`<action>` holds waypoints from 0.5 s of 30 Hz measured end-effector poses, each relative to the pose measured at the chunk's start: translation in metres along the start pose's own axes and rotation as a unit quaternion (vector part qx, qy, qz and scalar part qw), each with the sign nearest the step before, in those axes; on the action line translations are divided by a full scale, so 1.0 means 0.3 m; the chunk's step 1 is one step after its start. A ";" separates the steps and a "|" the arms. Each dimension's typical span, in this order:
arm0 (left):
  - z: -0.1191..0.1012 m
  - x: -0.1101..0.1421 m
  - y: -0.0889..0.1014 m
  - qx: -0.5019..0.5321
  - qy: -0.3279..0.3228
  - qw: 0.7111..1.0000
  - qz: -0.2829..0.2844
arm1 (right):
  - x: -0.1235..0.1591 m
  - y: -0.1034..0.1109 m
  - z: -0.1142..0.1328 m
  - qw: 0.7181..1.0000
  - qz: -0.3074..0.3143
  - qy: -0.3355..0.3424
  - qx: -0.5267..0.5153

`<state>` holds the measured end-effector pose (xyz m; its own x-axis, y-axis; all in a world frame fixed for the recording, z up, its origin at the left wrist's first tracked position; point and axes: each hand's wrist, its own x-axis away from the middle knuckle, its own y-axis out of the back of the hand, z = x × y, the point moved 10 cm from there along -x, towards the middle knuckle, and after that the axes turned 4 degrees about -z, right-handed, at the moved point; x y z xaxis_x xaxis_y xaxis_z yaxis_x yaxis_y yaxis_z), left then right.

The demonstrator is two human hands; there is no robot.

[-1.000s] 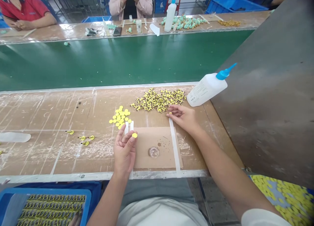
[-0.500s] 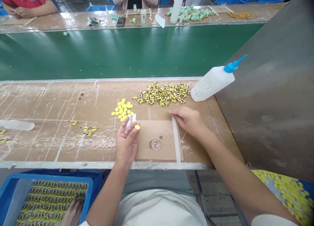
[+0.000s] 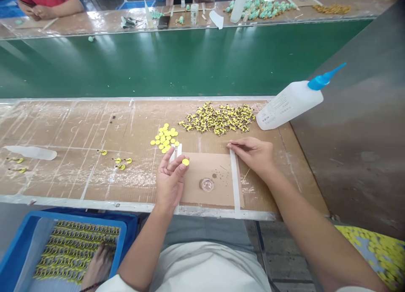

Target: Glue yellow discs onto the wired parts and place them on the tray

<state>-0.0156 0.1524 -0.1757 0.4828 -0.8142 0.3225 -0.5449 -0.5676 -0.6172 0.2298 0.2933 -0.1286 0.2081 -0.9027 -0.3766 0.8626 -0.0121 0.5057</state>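
My left hand (image 3: 171, 178) pinches a small round yellow disc (image 3: 185, 162) between thumb and fingertips, above the left edge of a cardboard sheet (image 3: 193, 195). Just behind that hand lies a loose pile of yellow discs (image 3: 164, 138). Over the sheet's far right corner, my right hand (image 3: 253, 155) is closed in a pinch; whatever is between its fingertips is too small to make out. Beyond it spreads a heap of small yellow-and-dark pieces (image 3: 221, 119). On the sheet, between my hands, stands a small clear dish (image 3: 207, 185).
A white bottle with a blue nozzle (image 3: 287, 104) leans near the metal panel (image 3: 357, 127). Several discs with dark pieces (image 3: 120, 161) lie left, near another bottle (image 3: 31, 152). Another person's hand (image 3: 99, 262) reaches into a blue crate (image 3: 123, 241). A green belt (image 3: 190, 64) runs behind.
The view has turned slightly, so the bench appears shifted to the right. Both hands keep nearly the same pose, and the yellow disc is still in my left fingers.
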 end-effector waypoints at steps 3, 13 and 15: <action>0.000 -0.002 0.003 -0.002 -0.004 1.000 -0.003 | 0.047 0.029 0.022 0.992 -0.050 -0.086 -0.075; 0.005 -0.007 0.015 -0.020 -0.012 1.000 -0.006 | 0.270 -0.069 0.213 0.982 -0.001 0.008 -0.190; 0.004 -0.007 0.012 -0.022 -0.013 1.000 -0.006 | 0.274 -0.081 0.237 0.982 0.005 0.038 -0.186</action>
<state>-0.0179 0.1522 -0.1795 0.5062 -0.8046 0.3106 -0.5689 -0.5822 -0.5810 0.1932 0.1887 -0.1166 0.2387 -0.8669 -0.4375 0.9663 0.1672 0.1958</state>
